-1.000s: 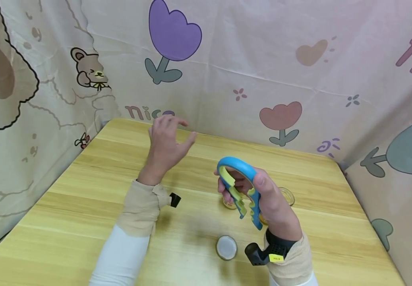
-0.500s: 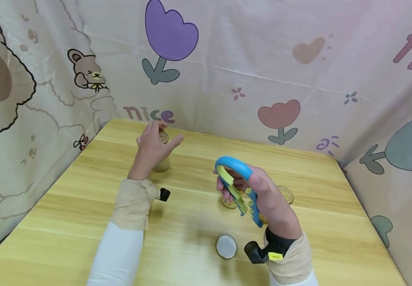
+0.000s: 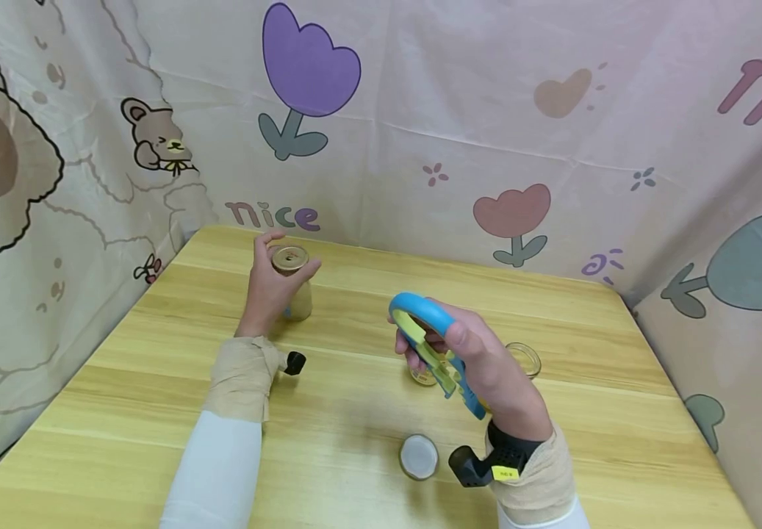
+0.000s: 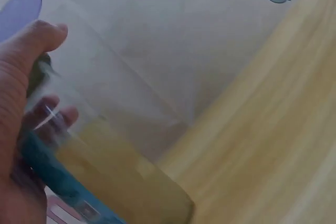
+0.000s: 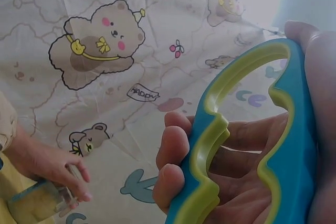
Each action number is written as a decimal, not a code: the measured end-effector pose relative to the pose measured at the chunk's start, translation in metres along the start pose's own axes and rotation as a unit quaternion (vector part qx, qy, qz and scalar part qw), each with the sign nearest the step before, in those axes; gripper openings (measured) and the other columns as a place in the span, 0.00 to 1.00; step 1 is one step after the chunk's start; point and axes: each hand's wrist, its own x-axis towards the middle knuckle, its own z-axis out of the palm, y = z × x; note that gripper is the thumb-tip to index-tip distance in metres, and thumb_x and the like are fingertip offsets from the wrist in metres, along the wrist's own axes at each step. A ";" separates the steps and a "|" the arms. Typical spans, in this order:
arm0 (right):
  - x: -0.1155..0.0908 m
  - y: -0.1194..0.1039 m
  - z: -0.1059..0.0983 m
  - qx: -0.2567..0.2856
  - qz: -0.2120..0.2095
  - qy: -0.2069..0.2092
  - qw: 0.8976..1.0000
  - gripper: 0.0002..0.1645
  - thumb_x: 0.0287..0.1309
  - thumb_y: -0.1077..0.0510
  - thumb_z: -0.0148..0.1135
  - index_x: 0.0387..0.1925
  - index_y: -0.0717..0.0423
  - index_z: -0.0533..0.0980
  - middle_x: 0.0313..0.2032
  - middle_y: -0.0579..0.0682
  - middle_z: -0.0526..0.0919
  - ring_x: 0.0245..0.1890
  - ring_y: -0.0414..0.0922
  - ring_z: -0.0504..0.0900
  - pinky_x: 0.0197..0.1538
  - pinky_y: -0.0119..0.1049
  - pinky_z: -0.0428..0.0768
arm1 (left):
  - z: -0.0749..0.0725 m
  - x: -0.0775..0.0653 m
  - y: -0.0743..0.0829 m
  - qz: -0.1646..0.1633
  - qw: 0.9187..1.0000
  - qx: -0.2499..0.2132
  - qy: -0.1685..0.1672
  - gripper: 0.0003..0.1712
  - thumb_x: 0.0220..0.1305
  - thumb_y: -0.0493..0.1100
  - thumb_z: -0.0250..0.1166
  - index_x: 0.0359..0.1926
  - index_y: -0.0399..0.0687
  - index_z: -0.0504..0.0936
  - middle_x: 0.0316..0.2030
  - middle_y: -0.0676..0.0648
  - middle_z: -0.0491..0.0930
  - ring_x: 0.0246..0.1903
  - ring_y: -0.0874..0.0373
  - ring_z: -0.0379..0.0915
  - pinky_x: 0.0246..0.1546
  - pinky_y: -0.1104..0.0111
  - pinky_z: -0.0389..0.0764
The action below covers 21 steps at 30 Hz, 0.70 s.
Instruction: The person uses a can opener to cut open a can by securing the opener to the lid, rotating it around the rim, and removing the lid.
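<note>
A glass jar (image 3: 300, 303) with a gold lid (image 3: 290, 257) stands upright on the table at the back left. My left hand (image 3: 268, 290) is around its upper part, thumb on one side and fingers on the other. A blue label (image 4: 50, 169) and pale yellowish lower part show in the left wrist view, which is blurred. My right hand (image 3: 486, 353) grips a blue and yellow-green jar opener (image 3: 420, 312) above the table. Its notched inner edges show in the right wrist view, with fingertips (image 5: 173, 148) curled round one arm.
A round lid-like piece (image 3: 419, 457) with a pale face lies near the front of the table (image 3: 341, 470). Partly behind my right hand are a small gold-rimmed round item (image 3: 423, 377) and a clear ring-shaped item (image 3: 531, 358). A printed cloth (image 3: 407, 88) hangs behind the table.
My left hand has moved left and down to the jar and come around it; the jar was hidden behind that hand at first. My right hand still holds the opener, turned slightly.
</note>
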 end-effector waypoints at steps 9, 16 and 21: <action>0.002 0.000 0.002 0.001 0.011 0.001 1.000 0.50 0.67 0.21 0.44 0.50 0.67 0.74 0.37 0.46 0.80 0.31 0.49 0.78 0.33 0.38 0.78 | 0.000 -0.001 -0.024 -0.029 0.999 -0.005 -0.023 0.36 0.61 0.54 0.75 0.64 0.49 0.70 0.51 0.51 0.78 0.60 0.50 0.73 0.71 0.48 0.69; 0.003 0.003 0.003 -0.012 -0.004 -0.002 1.000 0.48 0.71 0.25 0.43 0.47 0.69 0.73 0.37 0.47 0.80 0.31 0.46 0.77 0.34 0.35 0.80 | -0.002 -0.001 -0.027 -0.037 0.998 0.002 -0.059 0.35 0.62 0.55 0.74 0.64 0.49 0.71 0.54 0.45 0.77 0.60 0.47 0.73 0.72 0.47 0.68; 0.003 0.004 0.004 -0.034 -0.010 0.003 0.999 0.47 0.72 0.24 0.41 0.47 0.68 0.74 0.37 0.49 0.79 0.31 0.49 0.76 0.35 0.35 0.80 | -0.001 0.000 -0.025 -0.034 0.995 0.007 -0.091 0.33 0.63 0.53 0.74 0.63 0.49 0.72 0.51 0.47 0.81 0.54 0.54 0.76 0.68 0.51 0.71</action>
